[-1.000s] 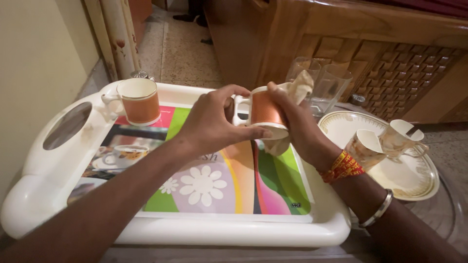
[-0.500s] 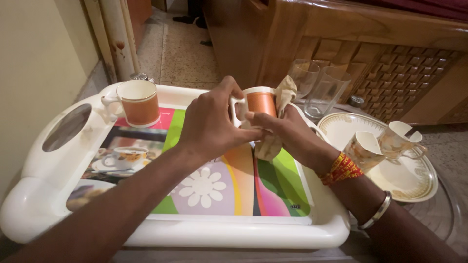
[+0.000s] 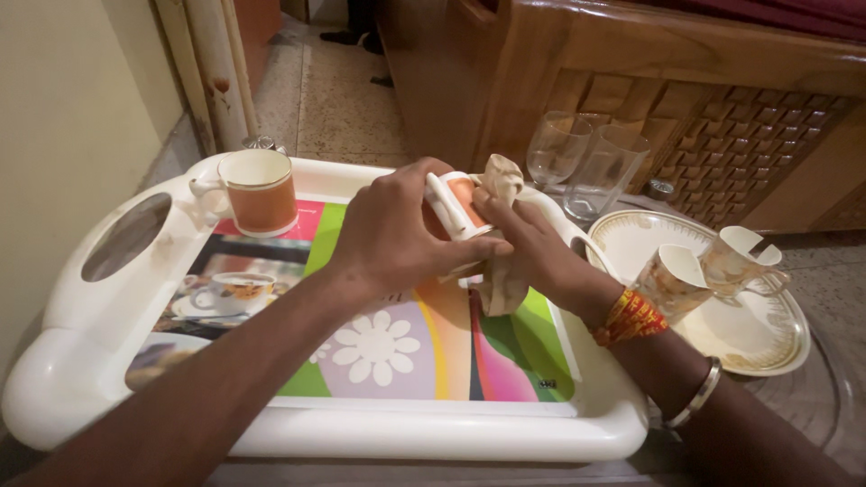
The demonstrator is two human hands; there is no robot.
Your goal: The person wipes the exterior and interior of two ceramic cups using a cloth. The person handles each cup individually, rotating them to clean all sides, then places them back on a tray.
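Over the white tray (image 3: 108,361), the left hand (image 3: 388,239) gripped an orange cup (image 3: 458,203) while the right hand (image 3: 532,248) pressed a beige cloth (image 3: 501,180) against it.

Four cups (image 3: 260,191), two glasses (image 3: 555,149), one tray (image 3: 433,433)

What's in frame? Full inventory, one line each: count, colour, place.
tray: 1, white with a colourful flower print, centre.
held cup: 1, orange and white, above the tray in both hands.
cloth: 1, beige, against the held cup.
standing cup: 1, orange and white, tray's far left corner.
glasses: 2, clear, beyond the tray.
plate: 1, cream with a patterned rim, right.
patterned cups: 2, cream, tipped on the plate.
left hand: 1, gripping the held cup.
right hand: 1, bangles at wrist, holding the cloth.
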